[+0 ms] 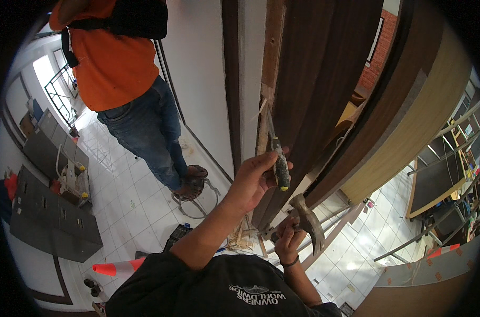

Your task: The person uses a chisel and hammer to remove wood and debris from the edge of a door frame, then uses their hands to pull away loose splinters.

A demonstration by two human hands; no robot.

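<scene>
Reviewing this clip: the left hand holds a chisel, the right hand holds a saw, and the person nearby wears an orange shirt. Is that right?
Not quite: the right hand holds a hammer, not a saw, as the head view shows. The left hand does hold a chisel, and the shirt is orange.

A dark wristband (290,262) accompanies a black, white-printed shirt (192,288).

The hammer head (307,218) is dull metal, the tiles (131,214) glossy.

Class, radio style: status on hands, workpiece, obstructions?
Left hand gripping chisel, tip at wood edge. Right hand gripping hammer. Wood shavings below; nothing visibly blocking chisel.
</scene>
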